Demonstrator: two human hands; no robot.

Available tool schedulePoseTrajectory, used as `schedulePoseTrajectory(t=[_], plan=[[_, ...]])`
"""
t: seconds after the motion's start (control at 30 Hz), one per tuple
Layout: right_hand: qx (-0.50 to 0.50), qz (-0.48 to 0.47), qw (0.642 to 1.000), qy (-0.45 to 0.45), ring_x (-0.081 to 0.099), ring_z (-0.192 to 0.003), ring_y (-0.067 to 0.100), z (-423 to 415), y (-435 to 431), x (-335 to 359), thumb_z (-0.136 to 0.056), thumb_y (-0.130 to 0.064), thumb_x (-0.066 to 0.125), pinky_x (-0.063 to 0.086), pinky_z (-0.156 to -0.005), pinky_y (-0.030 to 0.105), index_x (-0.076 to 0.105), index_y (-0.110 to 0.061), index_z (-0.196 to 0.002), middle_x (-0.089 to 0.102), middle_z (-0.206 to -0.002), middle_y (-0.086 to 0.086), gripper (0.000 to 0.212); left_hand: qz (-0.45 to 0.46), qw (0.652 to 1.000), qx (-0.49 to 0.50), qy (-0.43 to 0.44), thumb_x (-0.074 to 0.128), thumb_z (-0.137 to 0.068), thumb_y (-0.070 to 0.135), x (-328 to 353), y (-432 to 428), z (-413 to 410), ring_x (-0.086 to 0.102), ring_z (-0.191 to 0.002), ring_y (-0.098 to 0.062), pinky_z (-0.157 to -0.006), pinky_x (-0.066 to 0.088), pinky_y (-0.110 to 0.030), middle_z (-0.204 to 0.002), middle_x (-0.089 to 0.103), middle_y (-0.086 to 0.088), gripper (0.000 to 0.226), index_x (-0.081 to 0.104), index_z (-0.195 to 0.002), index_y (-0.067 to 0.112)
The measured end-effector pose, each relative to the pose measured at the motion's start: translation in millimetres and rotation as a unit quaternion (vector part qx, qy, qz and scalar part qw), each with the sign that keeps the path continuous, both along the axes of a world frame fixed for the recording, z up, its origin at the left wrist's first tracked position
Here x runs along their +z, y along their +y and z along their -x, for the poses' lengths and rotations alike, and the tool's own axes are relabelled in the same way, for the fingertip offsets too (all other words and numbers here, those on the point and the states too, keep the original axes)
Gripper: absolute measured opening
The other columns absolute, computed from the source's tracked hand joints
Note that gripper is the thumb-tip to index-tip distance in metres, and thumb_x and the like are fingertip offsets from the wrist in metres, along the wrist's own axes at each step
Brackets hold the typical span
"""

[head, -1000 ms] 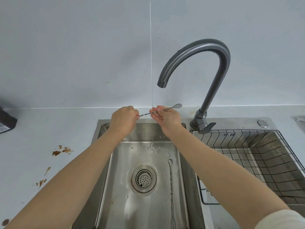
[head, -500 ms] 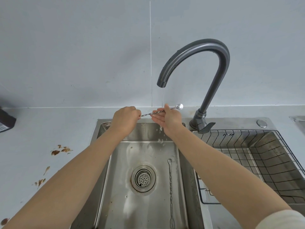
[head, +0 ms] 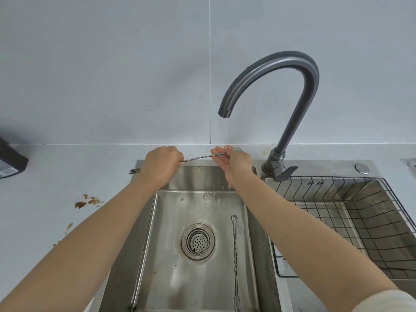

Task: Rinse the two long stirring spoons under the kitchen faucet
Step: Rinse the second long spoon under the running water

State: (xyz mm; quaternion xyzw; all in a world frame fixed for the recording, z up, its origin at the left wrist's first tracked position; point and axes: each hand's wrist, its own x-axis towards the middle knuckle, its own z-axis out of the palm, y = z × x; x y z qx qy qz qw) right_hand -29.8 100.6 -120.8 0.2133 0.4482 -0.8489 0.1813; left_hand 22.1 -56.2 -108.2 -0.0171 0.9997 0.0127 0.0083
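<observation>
Both hands hold a long twisted metal stirring spoon (head: 198, 157) level over the back of the steel sink (head: 202, 278). My left hand (head: 161, 164) grips its left part, with the forked end (head: 134, 170) poking out past the fist. My right hand (head: 234, 162) pinches the shaft near the bowl end, which is mostly hidden behind the fingers. A thin stream of water (head: 225, 131) falls from the grey gooseneck faucet (head: 292, 86) onto that spot. A second long stirring spoon (head: 235, 255) lies on the sink floor, right of the drain (head: 198, 241).
A wire rack (head: 337, 212) sits in the right basin. The faucet lever (head: 284, 172) stands at the faucet base. Brown stains (head: 86, 201) mark the white counter on the left. A dark box (head: 11, 163) is at the far left edge.
The held spoon slid left through my right hand, so its bowl is now mostly hidden and the forked end sticks out past my left fist. The spoon in the sink stayed put.
</observation>
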Motion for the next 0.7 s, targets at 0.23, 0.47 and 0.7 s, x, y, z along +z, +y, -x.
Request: schedulePoseTrajectory(t=[0.23,0.47,0.7], plan=[[0.028,-0.036,0.999,-0.020,0.064,-0.064,0.023,1,0,4,-0.101,-0.029,0.027,0.055,-0.054,0.026,0.050,-0.003,-0.072,0.063,-0.073,0.015,0.045,0.011,1.000,0.002,0.007,0.046,-0.093,0.014,1,-6,-2,0.058,-0.098,-0.031,-0.077,0.047,-0.036,-0.103,0.065,-0.011,0.024,0.067,-0.101,0.007],[0.101,-0.032,0.994,0.022,0.067,-0.053,0.016,3,0,2,-0.093,-0.005,0.049,0.058,-0.058,0.021,0.053,-0.001,-0.075,0.061,-0.075,0.014,0.019,0.016,1.000,0.019,0.019,0.047,-0.091,0.008,3,-21,-5,0.058,-0.094,-0.034,-0.074,0.046,-0.038,-0.100,0.065,-0.014,0.021,0.067,-0.095,0.003],[0.152,-0.201,0.959,0.132,0.058,-0.037,0.008,8,10,7,-0.076,0.003,0.070,0.053,-0.046,0.017,0.052,-0.006,-0.067,0.059,-0.062,0.011,0.022,0.028,0.999,0.005,0.041,0.046,-0.092,0.009,1,-18,1,0.057,-0.094,-0.032,-0.067,0.041,-0.032,-0.099,0.063,-0.013,0.020,0.066,-0.096,0.003]])
